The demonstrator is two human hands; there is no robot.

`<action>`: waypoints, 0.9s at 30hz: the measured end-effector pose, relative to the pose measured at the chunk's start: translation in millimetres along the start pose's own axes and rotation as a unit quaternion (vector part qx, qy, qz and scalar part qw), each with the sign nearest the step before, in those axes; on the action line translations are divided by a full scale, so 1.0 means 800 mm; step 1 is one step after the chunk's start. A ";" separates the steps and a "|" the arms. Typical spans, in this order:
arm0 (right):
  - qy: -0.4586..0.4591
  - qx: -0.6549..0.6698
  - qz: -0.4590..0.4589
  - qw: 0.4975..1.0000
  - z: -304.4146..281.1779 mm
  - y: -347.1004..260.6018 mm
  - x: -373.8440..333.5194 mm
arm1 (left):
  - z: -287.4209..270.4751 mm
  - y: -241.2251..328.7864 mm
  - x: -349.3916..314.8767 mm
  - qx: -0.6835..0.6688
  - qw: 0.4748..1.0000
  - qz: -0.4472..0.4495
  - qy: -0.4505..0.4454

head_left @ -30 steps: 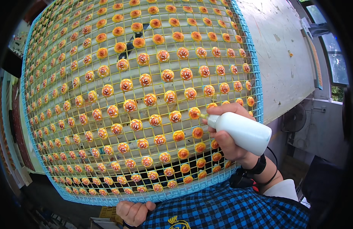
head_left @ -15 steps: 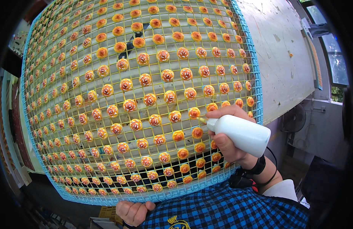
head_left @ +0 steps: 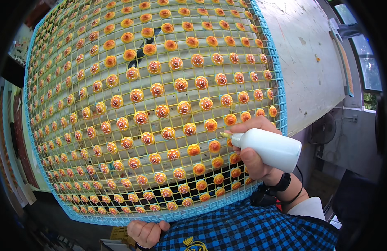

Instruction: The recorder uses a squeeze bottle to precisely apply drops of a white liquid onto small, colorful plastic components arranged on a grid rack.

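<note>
My right hand (head_left: 256,144) is closed around a white squeeze bottle (head_left: 271,149), tilted so its narrow yellowish nozzle (head_left: 225,134) points left over a mesh rack. That tip sits apart from the nearest orange rosette (head_left: 210,124), by a gap in the mesh. Rows of small yellow-orange rosettes cover the yellow mesh; many, such as this rosette (head_left: 168,133), carry white strokes, while others, like this plain rosette (head_left: 199,169), show none. At the rack's near blue rim (head_left: 160,219), my left hand (head_left: 147,232) is curled closed; whatever its fingers hold is hidden.
The rack lies over a pale worktable (head_left: 306,62), whose surface shows on the right. A dark strip (head_left: 140,53) is visible beneath the mesh. A fan (head_left: 323,129) stands beyond the table at right, and a yellow crate (head_left: 119,234) sits low by my left hand.
My right hand has drawn the bottle slightly right and down, taking its nozzle away from the rosette it was beside. The rack appears slightly shifted in view. My left hand stays put.
</note>
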State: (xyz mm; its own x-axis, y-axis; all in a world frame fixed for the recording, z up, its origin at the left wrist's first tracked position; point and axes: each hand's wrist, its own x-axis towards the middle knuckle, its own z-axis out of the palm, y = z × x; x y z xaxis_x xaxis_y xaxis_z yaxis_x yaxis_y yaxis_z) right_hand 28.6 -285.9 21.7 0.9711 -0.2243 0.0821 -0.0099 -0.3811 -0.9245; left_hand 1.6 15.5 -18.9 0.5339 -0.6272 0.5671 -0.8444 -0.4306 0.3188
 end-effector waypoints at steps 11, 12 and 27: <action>-0.015 -0.032 -0.003 0.999 0.000 -0.003 0.004 | 0.006 0.003 0.002 0.015 0.999 -0.005 0.032; -0.016 -0.038 -0.007 0.999 0.000 -0.003 0.004 | 0.006 0.004 0.002 0.016 0.999 -0.006 0.035; 0.011 0.027 0.042 0.999 0.000 0.001 -0.002 | 0.004 0.006 0.004 0.011 0.999 -0.020 0.022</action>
State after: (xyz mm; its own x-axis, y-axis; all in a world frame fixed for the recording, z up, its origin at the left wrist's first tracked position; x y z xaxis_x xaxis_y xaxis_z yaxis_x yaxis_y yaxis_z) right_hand 26.7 -286.1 20.6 0.9617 -0.2738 0.0109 -0.0777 -0.3108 -0.9473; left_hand -1.0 9.2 -18.3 0.5647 -0.5803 0.5868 -0.8207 -0.4698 0.3252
